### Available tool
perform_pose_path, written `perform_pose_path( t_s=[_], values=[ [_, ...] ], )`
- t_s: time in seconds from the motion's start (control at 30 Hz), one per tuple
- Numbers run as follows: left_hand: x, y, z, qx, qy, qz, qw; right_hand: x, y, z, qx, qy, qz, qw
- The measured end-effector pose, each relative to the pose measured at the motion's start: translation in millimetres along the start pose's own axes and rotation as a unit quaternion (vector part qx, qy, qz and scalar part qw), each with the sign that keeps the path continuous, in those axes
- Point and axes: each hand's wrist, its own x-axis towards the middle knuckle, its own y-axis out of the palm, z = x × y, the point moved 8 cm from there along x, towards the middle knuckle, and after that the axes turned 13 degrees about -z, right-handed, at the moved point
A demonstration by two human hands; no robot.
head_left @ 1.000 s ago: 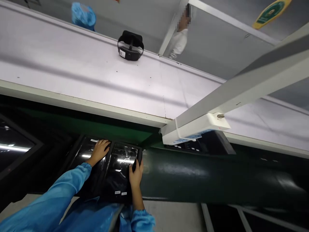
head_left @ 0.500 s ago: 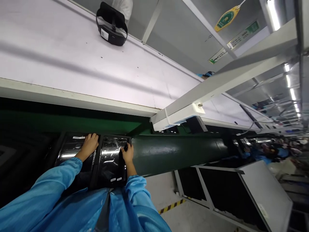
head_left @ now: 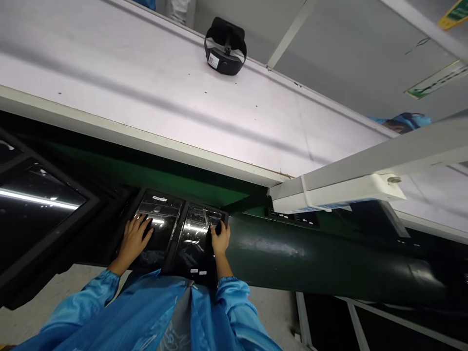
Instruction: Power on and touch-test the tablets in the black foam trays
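Note:
A black tray (head_left: 171,251) lies on the green conveyor belt in front of me, with two glossy dark panels side by side. The left panel (head_left: 161,222) carries white labels near its far edge; the right panel (head_left: 193,243) has them near its close edge. Both look covered in clear film. My left hand (head_left: 134,240) rests open, fingers spread, over the left side of the left panel. At the tray's right edge, my right hand (head_left: 220,240) is closed round the black rim, thumb on the panel side. Its fingertips are partly hidden.
Another black tray with a glossy panel (head_left: 40,209) stands at the left. Beyond the belt (head_left: 278,243) runs a white shelf (head_left: 153,97) with a black headset (head_left: 225,46). A white beam (head_left: 365,161) crosses at right. Dark-panelled frames (head_left: 353,321) stand below right.
My left hand has moved from the left panel's far right corner to its left side, fingers now spread. My right hand stays at the tray's right edge. The view has swung left.

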Motion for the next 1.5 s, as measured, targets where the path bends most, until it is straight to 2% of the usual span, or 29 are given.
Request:
perform_pose_path(
  t_s=[0.1, 0.2, 0.27, 0.4, 0.47, 0.57, 0.73, 0.93, 1.07, 1.2, 1.3, 1.37, 1.43, 1.5],
  values=[
    [17, -0.9, -6, 0.009, -0.019, -0.009, 1.000, -6, -4, -1, 0.013, 0.007, 0.013, 1.000],
    [16, -16.5, 12, 0.069, -0.098, -0.048, 0.992, -17, -9, -6, 0.029, -0.002, 0.027, 0.999],
    [-4, -25.2, 27, 0.104, -0.116, -0.035, 0.987, -27, -13, -12, 0.034, -0.019, 0.031, 0.999],
    [-68, -38.0, 50, 0.125, -0.122, -0.013, 0.985, -44, -15, -21, 0.029, -0.061, 0.032, 0.997],
    [-94, -41.3, 57, 0.117, -0.148, -0.029, 0.982, -48, -13, -24, 0.023, -0.065, 0.036, 0.997],
    [-112, -41.6, 64, 0.093, -0.202, -0.081, 0.972, -49, -12, -24, 0.011, -0.061, 0.030, 0.998],
    [-113, -39.6, 74, 0.040, -0.248, -0.159, 0.955, -51, -13, -17, 0.003, -0.100, 0.012, 0.995],
    [-114, -39.6, 82, 0.014, -0.251, -0.162, 0.954, -64, -20, 0, -0.026, -0.167, -0.045, 0.985],
    [-114, -37.4, 80, 0.008, -0.269, -0.177, 0.947, -77, -20, 21, -0.049, -0.203, -0.044, 0.977],
    [-115, -35.6, 72, -0.013, -0.274, -0.171, 0.946, -99, -16, 52, -0.057, -0.248, 0.001, 0.967],
    [-118, -40.2, 68, -0.024, -0.285, -0.147, 0.947, -124, -5, 85, -0.048, -0.323, 0.064, 0.943],
    [-116, -47.0, 64, -0.023, -0.270, -0.126, 0.954, -137, 1, 100, -0.041, -0.361, 0.107, 0.926],
    [-110, -54.5, 58, -0.020, -0.240, -0.103, 0.965, -140, 2, 100, -0.042, -0.374, 0.138, 0.916],
    [-105, -61.1, 53, -0.015, -0.212, -0.086, 0.973, -132, -8, 83, -0.058, -0.361, 0.145, 0.919]
  ],
)
